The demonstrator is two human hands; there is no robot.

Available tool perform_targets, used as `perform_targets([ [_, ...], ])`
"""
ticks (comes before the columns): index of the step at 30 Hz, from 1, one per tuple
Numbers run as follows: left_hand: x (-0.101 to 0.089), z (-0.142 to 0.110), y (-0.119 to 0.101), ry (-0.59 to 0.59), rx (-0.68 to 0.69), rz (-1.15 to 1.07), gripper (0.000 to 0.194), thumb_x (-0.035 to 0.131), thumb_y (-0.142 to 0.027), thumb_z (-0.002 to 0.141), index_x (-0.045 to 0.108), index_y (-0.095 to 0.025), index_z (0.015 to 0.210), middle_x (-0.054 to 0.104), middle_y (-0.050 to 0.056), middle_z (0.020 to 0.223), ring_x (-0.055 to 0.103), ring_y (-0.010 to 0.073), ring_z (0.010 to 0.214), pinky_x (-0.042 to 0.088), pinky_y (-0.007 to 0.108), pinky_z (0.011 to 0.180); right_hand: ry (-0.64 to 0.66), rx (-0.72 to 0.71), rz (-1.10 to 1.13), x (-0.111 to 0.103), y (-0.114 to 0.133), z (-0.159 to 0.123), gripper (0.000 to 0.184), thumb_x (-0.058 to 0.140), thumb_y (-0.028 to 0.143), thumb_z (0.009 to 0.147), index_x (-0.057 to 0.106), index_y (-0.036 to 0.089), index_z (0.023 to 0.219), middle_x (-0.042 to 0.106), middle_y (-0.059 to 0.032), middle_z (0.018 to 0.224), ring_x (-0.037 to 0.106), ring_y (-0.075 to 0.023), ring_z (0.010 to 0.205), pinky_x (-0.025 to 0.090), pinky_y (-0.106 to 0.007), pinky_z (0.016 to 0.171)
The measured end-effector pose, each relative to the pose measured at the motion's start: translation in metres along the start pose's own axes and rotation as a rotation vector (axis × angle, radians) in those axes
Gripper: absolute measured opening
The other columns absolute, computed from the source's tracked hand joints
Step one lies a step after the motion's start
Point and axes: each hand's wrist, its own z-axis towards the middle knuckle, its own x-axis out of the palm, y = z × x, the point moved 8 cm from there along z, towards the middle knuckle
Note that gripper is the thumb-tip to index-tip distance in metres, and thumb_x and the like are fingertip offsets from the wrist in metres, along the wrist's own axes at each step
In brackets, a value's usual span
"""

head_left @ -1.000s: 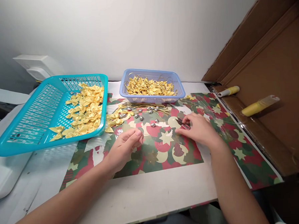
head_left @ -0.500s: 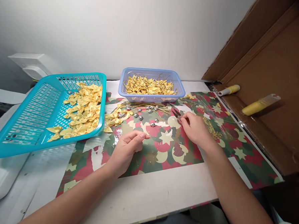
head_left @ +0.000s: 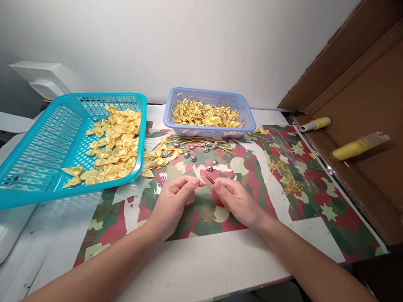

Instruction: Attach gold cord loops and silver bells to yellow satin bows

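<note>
My left hand [head_left: 178, 198] is closed in a pinch above the patterned sheet, and what its fingertips hold is too small to make out. Close to its right, my right hand [head_left: 236, 198] grips small dark-bladed snips [head_left: 209, 179], whose tips point up and left near the left fingertips. Just beyond both hands, several silver jingle bells [head_left: 193, 158] are scattered. Gold wire strands [head_left: 201, 141] lie behind the bells. A few yellow ribbon bows [head_left: 156, 158] rest on the sheet beside the turquoise basket [head_left: 140, 143].
More yellow bows [head_left: 115, 151] and a few bells fill the turquoise basket's right side. A lilac basket [head_left: 214, 131] of wired bows stands by the wall. Gold wire scraps [head_left: 291, 180] lie on the right. Yellow tubes [head_left: 360, 146] stick out from a cardboard panel [head_left: 362, 70].
My right hand has brought the snips left and nearer, from beside the scraps to my left fingertips. My left hand stays nearly in place, still pinched. The view has shifted slightly.
</note>
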Motion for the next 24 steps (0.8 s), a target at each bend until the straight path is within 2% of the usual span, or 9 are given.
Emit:
perform_targets([
  [5,0.0,0.0,0.001,0.002,-0.008,0.048,0.036,0.064,-0.054,0.075,0.062,-0.018,0.074,0.024,-0.007,0.051,0.021,0.0097,0.05,0.013,0.026,0.051,-0.012,-0.024,-0.026,0.002,0.001,0.0,0.047,0.041,0.06,0.092,0.044,0.019,0.067,0.032,0.0051,0.062,0.027,-0.0095,0.055,0.022,-0.025,0.05],
  [17,0.001,-0.001,-0.001,0.013,-0.007,0.082,0.036,0.064,-0.054,0.075,0.064,-0.018,0.072,0.024,-0.007,0.051,0.021,0.01,0.051,0.014,0.025,0.05,-0.039,-0.037,0.021,-0.003,0.001,0.002,0.049,0.04,0.06,0.092,0.039,0.021,0.063,0.033,0.0051,0.057,0.028,-0.0095,0.051,0.023,-0.025,0.049],
  [20,0.0,-0.001,0.002,0.015,-0.025,0.074,0.038,0.064,-0.056,0.075,0.064,-0.018,0.073,0.022,-0.007,0.052,0.02,0.0099,0.051,0.013,0.025,0.05,-0.168,-0.04,-0.075,-0.023,0.006,0.0,0.044,0.039,0.061,0.092,0.048,0.021,0.074,0.033,0.0059,0.055,0.028,-0.0105,0.048,0.024,-0.025,0.049],
  [24,0.0,0.0,0.005,0.028,-0.027,0.066,0.038,0.063,-0.056,0.077,0.064,-0.018,0.075,0.021,-0.007,0.053,0.019,0.0099,0.052,0.012,0.025,0.05,-0.5,-0.086,-0.535,-0.068,0.02,-0.004,0.026,0.049,0.048,0.091,0.05,0.023,0.092,0.044,0.0047,0.058,0.042,-0.0148,0.054,0.028,-0.026,0.053],
])
